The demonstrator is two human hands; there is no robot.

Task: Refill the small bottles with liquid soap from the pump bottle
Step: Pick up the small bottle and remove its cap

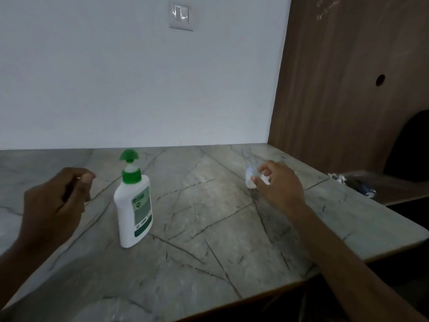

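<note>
A white pump bottle (133, 205) with a green pump head and a green label stands upright on the grey marble counter (209, 228), left of centre. My left hand (55, 203) hovers to its left with the fingers curled in; whether something small is pinched in it I cannot tell. To the right, my right hand (278, 184) closes its fingertips around a small pale bottle (250, 180) that rests on or just above the counter. The hand hides part of that bottle.
A white wall with a light switch (181, 16) rises behind the counter. A brown wooden panel (348, 89) closes off the right side. Dark and crumpled items (355, 182) lie at the far right, on a lower ledge.
</note>
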